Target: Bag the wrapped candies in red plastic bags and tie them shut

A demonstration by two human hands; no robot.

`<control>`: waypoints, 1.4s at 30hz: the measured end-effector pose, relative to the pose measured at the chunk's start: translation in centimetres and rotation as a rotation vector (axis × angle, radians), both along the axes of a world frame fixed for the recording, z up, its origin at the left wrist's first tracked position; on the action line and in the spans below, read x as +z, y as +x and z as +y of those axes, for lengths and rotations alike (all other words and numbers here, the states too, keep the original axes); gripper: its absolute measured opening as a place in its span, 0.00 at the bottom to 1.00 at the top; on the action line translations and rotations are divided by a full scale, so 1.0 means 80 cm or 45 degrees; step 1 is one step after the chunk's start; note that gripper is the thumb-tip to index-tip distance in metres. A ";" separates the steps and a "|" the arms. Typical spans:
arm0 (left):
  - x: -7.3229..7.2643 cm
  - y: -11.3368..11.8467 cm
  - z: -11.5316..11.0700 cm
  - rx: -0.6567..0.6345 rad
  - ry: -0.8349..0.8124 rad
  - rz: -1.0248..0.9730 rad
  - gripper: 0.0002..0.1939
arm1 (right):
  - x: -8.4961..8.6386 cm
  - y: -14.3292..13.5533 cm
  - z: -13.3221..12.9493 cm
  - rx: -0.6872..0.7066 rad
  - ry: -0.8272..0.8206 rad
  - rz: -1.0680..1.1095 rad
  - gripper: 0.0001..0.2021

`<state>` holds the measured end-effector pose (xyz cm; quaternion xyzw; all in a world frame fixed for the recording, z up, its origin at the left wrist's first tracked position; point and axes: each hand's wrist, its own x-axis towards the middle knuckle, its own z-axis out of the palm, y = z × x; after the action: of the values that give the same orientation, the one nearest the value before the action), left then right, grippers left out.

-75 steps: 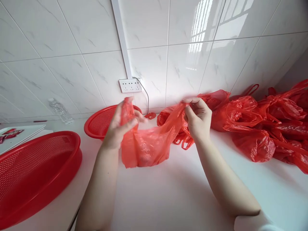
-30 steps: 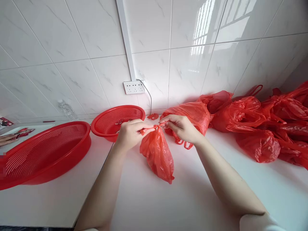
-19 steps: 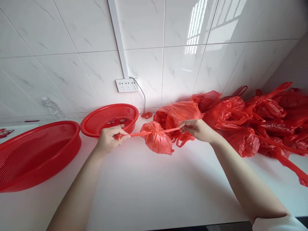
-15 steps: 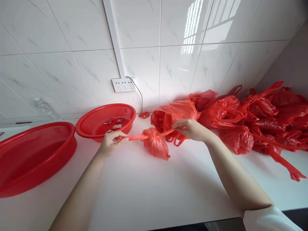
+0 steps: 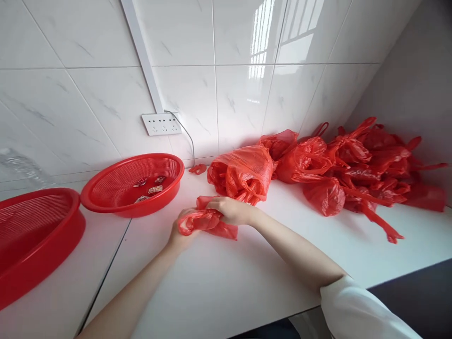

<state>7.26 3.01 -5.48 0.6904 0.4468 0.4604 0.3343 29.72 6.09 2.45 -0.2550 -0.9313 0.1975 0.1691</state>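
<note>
A thin red plastic bag (image 5: 203, 220) is bunched up between my two hands, just above the white table. My left hand (image 5: 181, 239) is closed around the bag from below and the left, its fingers mostly hidden behind the plastic. From the right, my right hand (image 5: 233, 211) grips the upper side of the bag with bent fingers. A loose flap of plastic hangs out beneath the right hand. What the bag holds cannot be made out.
A red mesh basket (image 5: 169, 195) with several small wrapped pieces stands behind left. Another red basket (image 5: 52, 235) is at the left edge. A bundle of red bags (image 5: 243, 172) lies behind my hands; filled red bags (image 5: 367, 165) pile up right. A socket strip (image 5: 161, 125) is on the wall.
Both hands have come together; the bag's handles, stretched apart between them before, are now gathered with the bag in the hands. The view has turned to the right.
</note>
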 end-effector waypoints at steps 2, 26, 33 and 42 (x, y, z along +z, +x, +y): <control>-0.001 -0.004 -0.002 0.041 0.033 0.021 0.11 | 0.005 0.003 0.001 0.051 0.015 -0.006 0.16; 0.002 -0.031 0.022 -0.127 -0.404 0.100 0.17 | 0.176 0.398 0.015 -2.282 0.417 0.675 0.15; 0.002 -0.030 0.020 -0.138 -0.399 0.187 0.16 | 0.156 0.265 -0.012 -1.635 0.381 0.465 0.14; 0.005 -0.029 0.011 -0.139 -0.386 0.205 0.15 | 0.039 0.045 0.032 -0.860 0.109 -0.114 0.27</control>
<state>4.95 3.87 -5.06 0.6899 0.4983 0.3124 0.4222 33.29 8.61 5.56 -0.5500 -0.8083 0.0796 0.1945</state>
